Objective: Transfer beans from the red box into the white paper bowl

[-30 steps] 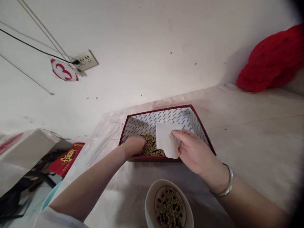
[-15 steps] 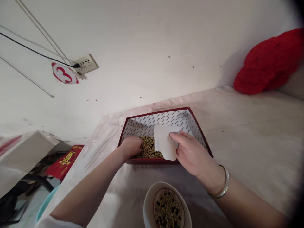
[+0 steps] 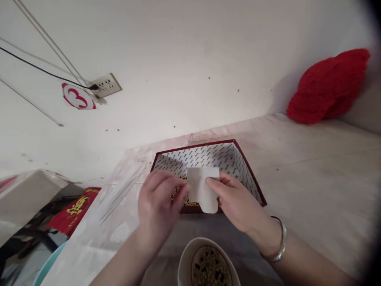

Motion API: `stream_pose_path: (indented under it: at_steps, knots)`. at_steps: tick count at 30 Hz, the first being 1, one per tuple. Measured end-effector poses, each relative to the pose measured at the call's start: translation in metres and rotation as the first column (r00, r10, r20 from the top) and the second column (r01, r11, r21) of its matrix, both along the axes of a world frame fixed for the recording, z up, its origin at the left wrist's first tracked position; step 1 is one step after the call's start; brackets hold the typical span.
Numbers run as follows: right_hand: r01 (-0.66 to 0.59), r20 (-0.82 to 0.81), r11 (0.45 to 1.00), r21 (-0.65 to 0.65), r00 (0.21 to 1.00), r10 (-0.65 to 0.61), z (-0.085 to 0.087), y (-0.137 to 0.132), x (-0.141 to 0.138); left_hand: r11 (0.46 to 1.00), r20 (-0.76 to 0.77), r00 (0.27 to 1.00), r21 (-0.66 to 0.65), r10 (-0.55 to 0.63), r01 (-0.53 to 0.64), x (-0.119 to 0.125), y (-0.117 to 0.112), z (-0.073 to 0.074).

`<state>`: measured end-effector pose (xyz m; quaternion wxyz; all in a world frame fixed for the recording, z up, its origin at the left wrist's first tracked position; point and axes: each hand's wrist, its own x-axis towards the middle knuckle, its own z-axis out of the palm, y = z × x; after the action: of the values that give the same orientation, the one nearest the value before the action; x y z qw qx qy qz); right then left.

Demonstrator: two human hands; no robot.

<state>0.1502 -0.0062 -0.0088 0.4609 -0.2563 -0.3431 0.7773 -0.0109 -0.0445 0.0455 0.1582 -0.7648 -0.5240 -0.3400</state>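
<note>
A dark red box point(image 3: 249, 174) with a patterned white lining stands on the table and holds a heap of yellowish beans point(image 3: 190, 201). My right hand point(image 3: 235, 200) pinches a white card point(image 3: 202, 190) upright at the box's near edge. My left hand point(image 3: 159, 206) is raised above the box's near left corner, fingers curled together beside the card; beans show just past its fingertips. I cannot make out what it holds. A white bowl point(image 3: 186, 262) with mixed yellow and dark beans sits close to me, below both hands.
A red woolly bundle point(image 3: 327, 87) lies at the far right by the wall. A socket point(image 3: 105, 85) with a black cable and a round sign with a red 3 point(image 3: 78, 96) are on the wall. Left of the table are a red packet point(image 3: 74, 206) and a turquoise basin rim point(image 3: 44, 268).
My left hand has lifted out of the beans and come back toward me, fingers curled. The right hand and card shifted slightly left and nearer. The camera tilted a little.
</note>
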Motion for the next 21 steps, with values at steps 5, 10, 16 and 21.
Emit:
stream_pose_path:
  at_steps: [5, 10, 16, 21]
  knots:
    - [-0.057, 0.106, 0.996, 0.062, 0.993, 0.051, 0.004, -0.005, -0.001, 0.973, 0.007, 0.995, 0.213, -0.097, 0.093, 0.025, -0.008, -0.013]
    - [-0.084, 0.105, 0.994, 0.069, 0.991, 0.077, 0.005, -0.006, -0.001, 0.970, 0.003, 0.999, 0.238, -0.050, 0.047, 0.021, 0.002, -0.023]
    - [-0.092, 0.056, 0.993, 0.069, 0.995, 0.088, 0.004, -0.005, -0.001, 0.981, -0.026, 0.998, 0.186, -0.054, 0.058, 0.019, -0.002, -0.025]
    - [-0.078, 0.123, 0.993, 0.088, 0.990, 0.066, 0.005, -0.006, -0.001, 0.991, 0.013, 0.998, 0.115, -0.069, 0.067, 0.019, -0.001, -0.027]
